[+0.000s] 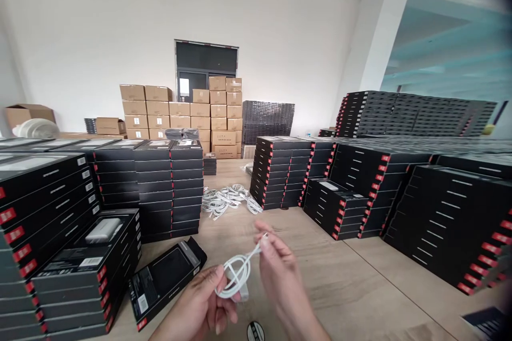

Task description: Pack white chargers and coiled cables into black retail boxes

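Cable coil (238, 279) being held up at the bottom centre of the frame.
The left hand (208, 294) is pinching the white loops, seemingly to stop them spreading, while the right hand (280, 264) is closing thumb and fingertips on the tail, likely keeping it clear of the coil. At lower left, a black box (162, 281) is lying on the worktop (328, 277), its end flap sticking out; loose cables (230, 198) are lying heaped mid-frame, apparently for easy reach.
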{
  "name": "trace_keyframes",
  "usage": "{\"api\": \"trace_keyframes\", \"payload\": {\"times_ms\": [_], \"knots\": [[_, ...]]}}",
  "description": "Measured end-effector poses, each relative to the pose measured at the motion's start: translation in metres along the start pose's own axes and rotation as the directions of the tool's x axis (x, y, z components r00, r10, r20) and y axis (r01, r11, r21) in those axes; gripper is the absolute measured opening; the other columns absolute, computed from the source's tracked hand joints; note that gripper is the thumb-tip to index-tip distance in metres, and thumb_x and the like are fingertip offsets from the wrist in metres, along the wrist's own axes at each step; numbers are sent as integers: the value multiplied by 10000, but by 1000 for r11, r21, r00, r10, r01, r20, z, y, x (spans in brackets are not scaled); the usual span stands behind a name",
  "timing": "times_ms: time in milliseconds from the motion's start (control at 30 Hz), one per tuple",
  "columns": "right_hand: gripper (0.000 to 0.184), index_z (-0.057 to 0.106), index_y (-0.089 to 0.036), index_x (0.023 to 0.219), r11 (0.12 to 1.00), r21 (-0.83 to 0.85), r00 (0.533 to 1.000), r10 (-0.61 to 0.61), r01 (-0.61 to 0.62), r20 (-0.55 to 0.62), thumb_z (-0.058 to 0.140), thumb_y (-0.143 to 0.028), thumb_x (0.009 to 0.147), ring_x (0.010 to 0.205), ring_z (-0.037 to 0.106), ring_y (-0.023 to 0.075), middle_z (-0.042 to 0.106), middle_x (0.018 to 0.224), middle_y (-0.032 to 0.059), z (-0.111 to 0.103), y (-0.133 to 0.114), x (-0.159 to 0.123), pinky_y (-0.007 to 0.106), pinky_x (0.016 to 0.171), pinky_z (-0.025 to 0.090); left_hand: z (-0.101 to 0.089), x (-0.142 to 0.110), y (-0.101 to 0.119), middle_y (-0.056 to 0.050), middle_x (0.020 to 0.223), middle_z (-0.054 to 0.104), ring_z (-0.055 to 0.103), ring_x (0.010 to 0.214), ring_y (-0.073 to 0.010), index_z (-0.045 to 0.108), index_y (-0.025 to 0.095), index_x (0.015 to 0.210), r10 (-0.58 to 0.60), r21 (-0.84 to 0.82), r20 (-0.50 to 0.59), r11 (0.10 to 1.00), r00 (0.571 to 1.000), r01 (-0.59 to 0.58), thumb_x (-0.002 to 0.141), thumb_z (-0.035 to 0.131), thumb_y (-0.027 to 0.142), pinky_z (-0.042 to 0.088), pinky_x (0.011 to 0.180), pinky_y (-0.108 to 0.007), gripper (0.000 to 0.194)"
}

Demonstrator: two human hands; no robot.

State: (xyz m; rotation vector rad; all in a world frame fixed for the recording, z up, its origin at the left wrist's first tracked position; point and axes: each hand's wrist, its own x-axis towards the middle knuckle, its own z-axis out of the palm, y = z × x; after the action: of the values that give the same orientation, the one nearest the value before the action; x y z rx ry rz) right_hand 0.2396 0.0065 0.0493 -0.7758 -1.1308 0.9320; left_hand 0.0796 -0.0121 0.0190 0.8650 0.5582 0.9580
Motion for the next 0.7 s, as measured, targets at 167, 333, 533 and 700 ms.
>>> {"api": "trace_keyframes", "payload": {"times_ms": [167,333,533,700], "knots": [[196,723,-248,718,979,186,997,78,-80,20,763,-440,715,1220,454,256,559,1316,40,-10,-3,7,355,986,341,-3,0,8,-72,792,703,617,556,-114,508,170,773,78,-84,-163,992,983,-93,787,646,500,307,401,-165,358],[431,693,-177,626,981,62,918,151,-186,367,628,-570,789,893,609,231,692,940,102,-8,-9,-1,329,792,431,-14,1,16,-17,709,660,546,518,-76,582,151,817,246,168,-282,964,928,-204,729,726,454,323,423,-168,347],[478,563,-168,622,818,89,782,504,-569,366,600,-618,781,402,475,91,581,496,-15,-12,2,3,193,403,261,-13,-3,12,42,525,528,480,469,-72,527,160,662,222,486,-111,863,969,-142,754,692,469,341,444,-181,362],[322,683,-146,813,808,-50,670,520,-588,530,786,-423,684,425,455,61,607,535,-32,-24,2,4,173,439,291,-10,-8,12,36,569,548,519,475,-76,484,173,635,184,468,-23,870,983,-153,719,728,453,352,429,-173,381]]}}
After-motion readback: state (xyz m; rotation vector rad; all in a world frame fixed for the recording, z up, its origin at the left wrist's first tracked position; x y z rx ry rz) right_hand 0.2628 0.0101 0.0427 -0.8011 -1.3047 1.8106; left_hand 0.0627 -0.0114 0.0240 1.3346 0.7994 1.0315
